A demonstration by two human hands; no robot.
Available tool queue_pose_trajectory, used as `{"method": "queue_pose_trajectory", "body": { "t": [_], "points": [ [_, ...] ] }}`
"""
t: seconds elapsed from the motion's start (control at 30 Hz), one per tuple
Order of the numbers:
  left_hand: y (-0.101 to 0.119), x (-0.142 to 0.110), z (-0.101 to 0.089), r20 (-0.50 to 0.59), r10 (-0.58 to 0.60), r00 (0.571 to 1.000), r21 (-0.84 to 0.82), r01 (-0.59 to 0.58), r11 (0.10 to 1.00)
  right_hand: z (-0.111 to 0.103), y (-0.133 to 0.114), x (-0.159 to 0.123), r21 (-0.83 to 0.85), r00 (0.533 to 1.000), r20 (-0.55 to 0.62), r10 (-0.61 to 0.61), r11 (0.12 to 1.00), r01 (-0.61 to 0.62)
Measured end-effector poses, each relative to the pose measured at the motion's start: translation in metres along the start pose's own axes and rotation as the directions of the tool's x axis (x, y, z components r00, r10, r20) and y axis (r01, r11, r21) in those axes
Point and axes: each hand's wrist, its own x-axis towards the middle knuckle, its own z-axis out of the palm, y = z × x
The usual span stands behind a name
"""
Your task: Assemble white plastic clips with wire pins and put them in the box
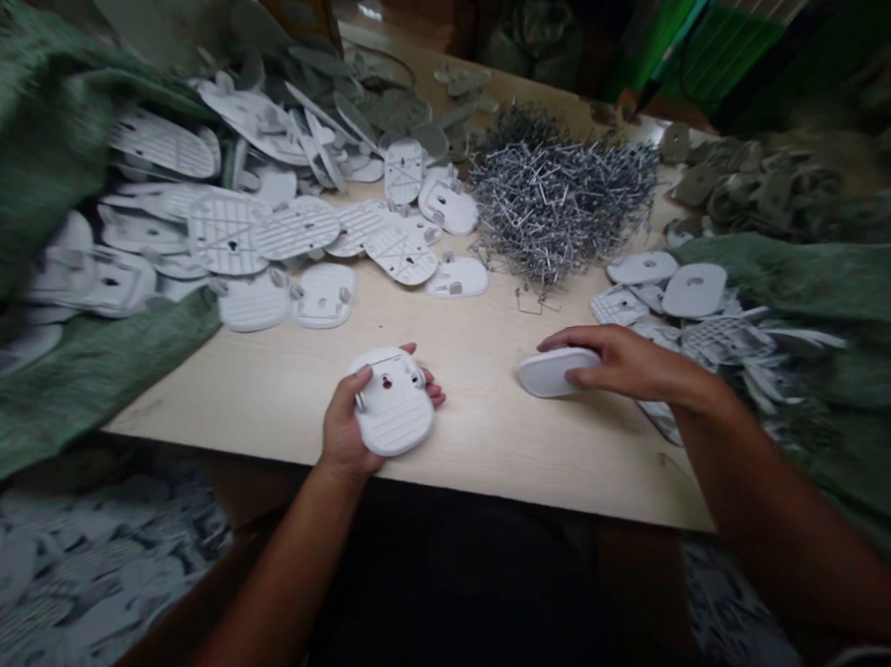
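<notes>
My left hand [346,423] grips a white oval plastic plate [393,404] near the table's front edge, ribbed inner side up, thumb on its top left corner and fingertips showing at its right. My right hand [626,362] is closed over a second white oval plate [548,374], smooth side up, held low over the table to the right. A tangled heap of bent metal wire clips [562,193] lies behind the hands; one loose clip [531,299] rests just in front of it.
A big pile of white plates [260,219] covers the table's left, partly on green cloth [35,196]. More plates [674,292] lie on green cloth at right. The light wooden table [284,382] ends near me. Plates litter the floor [70,572] at lower left.
</notes>
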Motion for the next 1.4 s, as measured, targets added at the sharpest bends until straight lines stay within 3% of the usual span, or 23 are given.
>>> {"method": "queue_pose_trajectory", "body": {
  "t": [0.13,0.27,0.33,0.4,0.5,0.6,0.67,0.73,0.83,0.9,1.03,1.17,1.4],
  "points": [
    [0.0,0.001,-0.002,0.024,-0.028,0.999,-0.001,0.028,1.0,0.008,-0.024,0.047,-0.248,0.977,0.184,-0.104,0.957,0.148],
    [0.0,-0.001,-0.003,0.024,-0.026,0.999,-0.01,0.026,1.0,0.023,-0.052,0.077,-0.435,0.968,0.168,-0.187,0.867,0.243],
    [0.0,-0.002,-0.003,0.025,-0.01,1.0,-0.024,0.01,1.0,0.031,-0.06,0.078,-0.474,0.965,0.084,-0.25,0.841,0.259],
    [-0.001,-0.002,-0.003,0.023,-0.002,1.0,-0.043,0.003,0.999,0.039,-0.061,0.071,-0.497,0.961,-0.101,-0.258,0.85,0.176],
    [-0.003,0.0,-0.003,0.025,-0.011,1.0,-0.075,0.013,0.997,0.057,-0.052,0.055,-0.457,0.923,-0.368,-0.11,0.886,-0.077],
    [-0.007,0.002,-0.003,0.042,-0.023,0.999,-0.072,0.026,0.997,0.085,-0.042,0.045,-0.368,0.891,-0.45,0.066,0.895,-0.252],
    [-0.01,0.003,-0.003,0.049,-0.026,0.998,-0.051,0.029,0.998,0.104,-0.042,0.043,-0.341,0.911,-0.406,0.071,0.913,-0.223],
    [-0.011,0.002,-0.003,0.047,-0.021,0.999,-0.035,0.022,0.999,0.116,-0.046,0.044,-0.345,0.945,-0.326,-0.004,0.931,-0.115],
    [-0.008,-0.003,-0.001,0.033,-0.003,0.999,-0.036,0.005,0.999,0.116,-0.053,0.046,-0.369,0.975,-0.186,-0.12,0.928,0.044],
    [-0.004,-0.007,0.0,0.026,0.028,0.999,-0.034,-0.027,0.999,0.109,-0.055,0.045,-0.379,0.98,-0.132,-0.148,0.921,0.088],
    [0.003,-0.018,-0.003,-0.034,0.118,0.992,0.007,-0.117,0.993,0.104,-0.049,0.04,-0.388,0.972,-0.224,-0.07,0.921,-0.023],
    [0.005,-0.029,-0.005,-0.1,0.152,0.983,0.041,-0.148,0.988,0.116,-0.048,0.041,-0.371,0.952,-0.305,-0.009,0.922,-0.11],
    [0.007,-0.029,-0.005,-0.098,0.143,0.985,0.057,-0.138,0.989,0.123,-0.06,0.044,-0.398,0.989,-0.105,-0.108,0.916,0.058]
  ]
}}
